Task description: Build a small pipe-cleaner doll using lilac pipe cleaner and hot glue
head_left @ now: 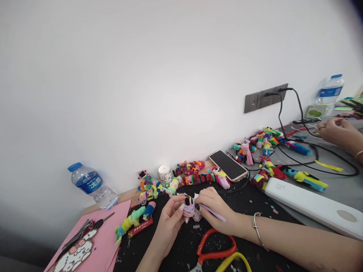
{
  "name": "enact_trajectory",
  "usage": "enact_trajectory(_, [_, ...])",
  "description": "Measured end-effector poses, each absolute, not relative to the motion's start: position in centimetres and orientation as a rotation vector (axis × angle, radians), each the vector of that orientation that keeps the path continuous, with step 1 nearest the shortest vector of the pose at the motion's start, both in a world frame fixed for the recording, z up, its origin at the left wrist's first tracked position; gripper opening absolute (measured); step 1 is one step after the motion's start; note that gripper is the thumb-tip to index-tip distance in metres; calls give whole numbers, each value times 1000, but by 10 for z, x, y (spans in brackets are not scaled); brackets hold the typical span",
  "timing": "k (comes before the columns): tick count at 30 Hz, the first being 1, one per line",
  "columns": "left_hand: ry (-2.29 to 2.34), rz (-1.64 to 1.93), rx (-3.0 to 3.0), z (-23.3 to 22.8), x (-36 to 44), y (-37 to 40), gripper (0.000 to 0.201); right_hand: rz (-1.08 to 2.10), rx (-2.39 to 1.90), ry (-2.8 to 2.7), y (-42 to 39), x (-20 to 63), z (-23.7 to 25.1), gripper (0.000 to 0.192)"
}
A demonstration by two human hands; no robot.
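A small pipe-cleaner figure (188, 209) in black, pink and lilac is pinched between the fingers of my left hand (169, 221). My right hand (217, 211) is closed at the figure's right side. A lilac pipe cleaner (214, 214) passes through its fingers, with the loose end pointing to the lower right. My fingers hide part of the figure. Just below my hands, on the black mat (181, 245), lie scissors with red handles (218, 252). Beside them is a yellow handle (234, 260), cut off by the frame's lower edge.
Pipe-cleaner figures (159, 185), a white cup (165, 173) and a phone (228, 165) line the wall side. A water bottle (92, 185) stands left, behind pink sheets (106, 241). A white device (312, 206) lies right, near cables (295, 163). Another person's hand (338, 130) is far right.
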State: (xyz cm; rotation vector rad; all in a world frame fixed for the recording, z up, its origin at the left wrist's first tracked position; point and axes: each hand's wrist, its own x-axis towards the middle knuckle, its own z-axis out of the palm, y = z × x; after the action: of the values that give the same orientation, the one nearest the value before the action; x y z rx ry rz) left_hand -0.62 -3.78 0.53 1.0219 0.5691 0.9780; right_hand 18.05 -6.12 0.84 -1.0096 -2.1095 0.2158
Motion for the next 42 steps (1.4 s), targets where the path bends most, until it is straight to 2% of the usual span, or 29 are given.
enact_trajectory(33, [557, 913, 1007, 8, -8, -37, 15, 261, -911, -2187, -57, 182, 3, 18])
enact_trajectory(42, [630, 882, 1055, 12, -8, -37, 20, 202, -898, -2197, -59, 180, 3, 18])
